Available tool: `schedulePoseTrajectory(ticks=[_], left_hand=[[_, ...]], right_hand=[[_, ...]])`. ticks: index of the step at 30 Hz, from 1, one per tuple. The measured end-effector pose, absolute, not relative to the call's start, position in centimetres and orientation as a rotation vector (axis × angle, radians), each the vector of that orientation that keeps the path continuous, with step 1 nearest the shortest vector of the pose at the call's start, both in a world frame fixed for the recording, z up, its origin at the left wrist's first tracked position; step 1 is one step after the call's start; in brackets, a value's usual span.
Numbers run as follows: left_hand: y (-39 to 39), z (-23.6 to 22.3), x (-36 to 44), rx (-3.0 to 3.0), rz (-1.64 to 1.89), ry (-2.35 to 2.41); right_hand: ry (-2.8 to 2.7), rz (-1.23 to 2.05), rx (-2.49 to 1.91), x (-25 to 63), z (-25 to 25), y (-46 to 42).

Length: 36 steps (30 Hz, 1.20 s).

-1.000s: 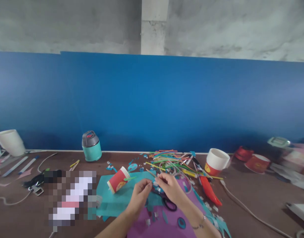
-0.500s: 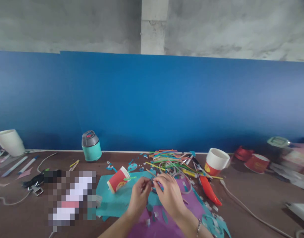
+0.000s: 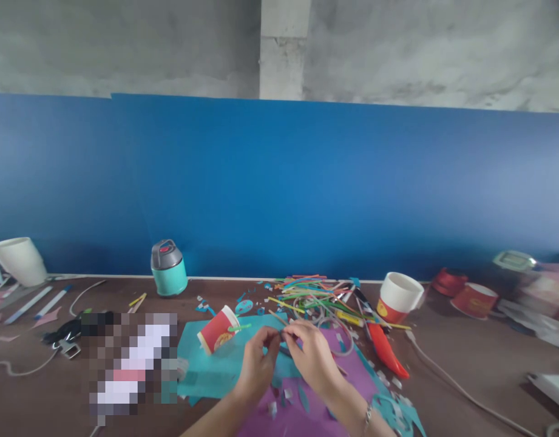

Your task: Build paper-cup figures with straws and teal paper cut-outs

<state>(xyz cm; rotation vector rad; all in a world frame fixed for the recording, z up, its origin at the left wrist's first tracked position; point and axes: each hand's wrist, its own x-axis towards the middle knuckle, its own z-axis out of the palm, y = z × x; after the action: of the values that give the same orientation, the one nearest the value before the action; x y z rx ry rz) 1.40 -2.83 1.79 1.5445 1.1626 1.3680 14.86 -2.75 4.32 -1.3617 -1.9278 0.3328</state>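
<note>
In the head view, my left hand and my right hand meet fingertip to fingertip above the paper. Both are closed in a pinch around something tiny and dark, too small to name. Below them lie a teal sheet and a purple sheet, strewn with small cut scraps. A red and white paper cup rests on its side left of my left hand, with a green strip sticking out near its rim. Past my fingertips lies a pile of coloured sticks and strips.
A white and red mug stands right of the pile, near a red-handled tool. Red paper cups sit farther right. A turquoise jar stands at the back left. Cables cross the table; a blue partition rises behind.
My fingertips have shifted slightly and drawn a little closer together, still pinched. The cup, sheets and other objects stay where they were.
</note>
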Motion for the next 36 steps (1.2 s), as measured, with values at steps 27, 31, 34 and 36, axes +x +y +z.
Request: schedulePoseTrajectory(ticks=[27, 31, 34, 36], left_hand=[[-2.77, 1.74, 1.34, 1.557, 1.384, 1.181], [-2.85, 1.50, 1.30, 1.614, 1.391, 1.188], [-2.95, 1.52, 1.32, 1.627, 1.387, 1.181], [-2.95, 1.57, 1.35, 1.613, 1.385, 1.179]], right_hand=[[-2.025, 0.313, -1.278, 15.11, 4.72, -2.63], [-2.030, 0.291, -1.286, 15.01, 4.98, -2.85], [-2.022, 0.283, -1.285, 14.82, 4.94, -3.00], [-1.982, 0.314, -1.293, 14.75, 4.76, -2.93]])
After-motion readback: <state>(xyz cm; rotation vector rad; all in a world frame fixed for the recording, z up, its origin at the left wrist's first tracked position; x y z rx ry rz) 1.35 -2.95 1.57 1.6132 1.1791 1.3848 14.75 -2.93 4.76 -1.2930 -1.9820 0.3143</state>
